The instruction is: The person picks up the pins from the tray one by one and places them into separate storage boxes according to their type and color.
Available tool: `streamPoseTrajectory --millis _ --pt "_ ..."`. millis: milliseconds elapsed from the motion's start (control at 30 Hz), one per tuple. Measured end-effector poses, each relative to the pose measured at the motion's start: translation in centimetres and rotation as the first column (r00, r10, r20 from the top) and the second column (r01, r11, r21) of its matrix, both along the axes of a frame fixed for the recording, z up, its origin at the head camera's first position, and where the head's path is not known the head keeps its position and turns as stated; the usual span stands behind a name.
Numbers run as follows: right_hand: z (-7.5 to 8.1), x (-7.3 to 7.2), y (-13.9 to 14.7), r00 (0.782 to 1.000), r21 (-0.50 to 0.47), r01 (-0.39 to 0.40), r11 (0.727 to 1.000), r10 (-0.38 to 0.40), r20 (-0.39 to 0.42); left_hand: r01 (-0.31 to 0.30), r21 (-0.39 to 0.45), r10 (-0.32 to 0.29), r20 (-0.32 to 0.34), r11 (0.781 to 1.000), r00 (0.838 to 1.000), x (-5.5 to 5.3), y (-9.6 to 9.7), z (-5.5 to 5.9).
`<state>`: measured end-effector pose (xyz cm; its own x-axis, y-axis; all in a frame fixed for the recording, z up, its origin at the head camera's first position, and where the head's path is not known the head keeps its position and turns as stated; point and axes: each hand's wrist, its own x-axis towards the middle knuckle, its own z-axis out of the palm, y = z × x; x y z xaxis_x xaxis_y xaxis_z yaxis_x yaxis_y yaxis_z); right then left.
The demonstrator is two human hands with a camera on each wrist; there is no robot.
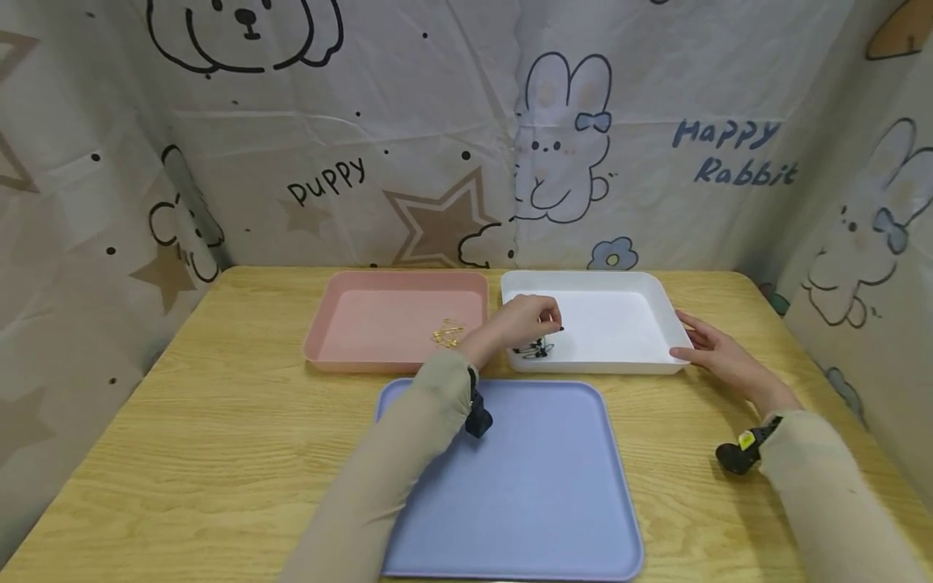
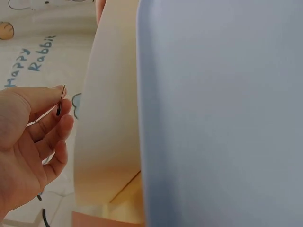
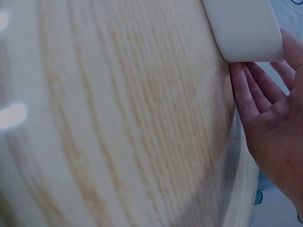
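Observation:
My left hand (image 1: 526, 320) is over the left part of the white tray (image 1: 605, 367), its thumb and forefinger pinching a small black safety pin (image 2: 61, 101). Below it, several black safety pins (image 1: 534, 350) lie in a small pile in the tray's near left corner. At the tray's right end, my right hand (image 1: 717, 356) holds the wall, with the thumb at the near corner and the other fingers along the outer side. Several gold safety pins (image 1: 448, 333) lie in the pink tray (image 1: 394, 367), close to my left wrist.
A flat blue tray (image 1: 525, 486) lies in front, partly under my left forearm. All three trays are on a wooden table (image 1: 182, 437). Behind it and at both sides hangs a printed cloth (image 1: 437, 97). Each wrist wears a small black camera (image 1: 478, 413).

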<state>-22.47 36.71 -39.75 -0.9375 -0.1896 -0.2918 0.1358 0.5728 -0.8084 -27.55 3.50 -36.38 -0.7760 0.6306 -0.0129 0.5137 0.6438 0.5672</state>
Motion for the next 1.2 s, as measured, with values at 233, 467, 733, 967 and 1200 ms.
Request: streamPoseTrajectory --millis 233,467,733,967,1200 --pt "0.0 0.2 0.2 1.000 0.003 0.007 1.000 -0.007 0.007 -0.020 0.049 0.018 0.037 0.999 0.999 -0.8 0.9 -0.7" --pt "0.0 0.3 0.2 1.000 -0.004 0.011 1.000 -0.010 0.015 -0.020 0.037 0.018 0.049 0.999 0.999 -1.4 1.7 -1.8" --pt "0.1 0.1 0.3 1.000 0.007 -0.001 1.000 0.001 0.012 -0.045 0.029 0.043 0.054 0.999 0.998 -1.2 1.3 -1.6" --pt "0.8 0.1 0.1 0.999 0.085 -0.043 0.995 0.044 -0.009 -0.064 0.032 0.062 0.052 0.997 0.997 -1.1 0.7 -1.3" --pt "1.2 -0.1 -0.2 0.999 0.135 -0.039 0.990 0.040 -0.005 -0.072 0.036 0.070 0.056 0.997 0.996 -0.7 -0.9 -0.5"
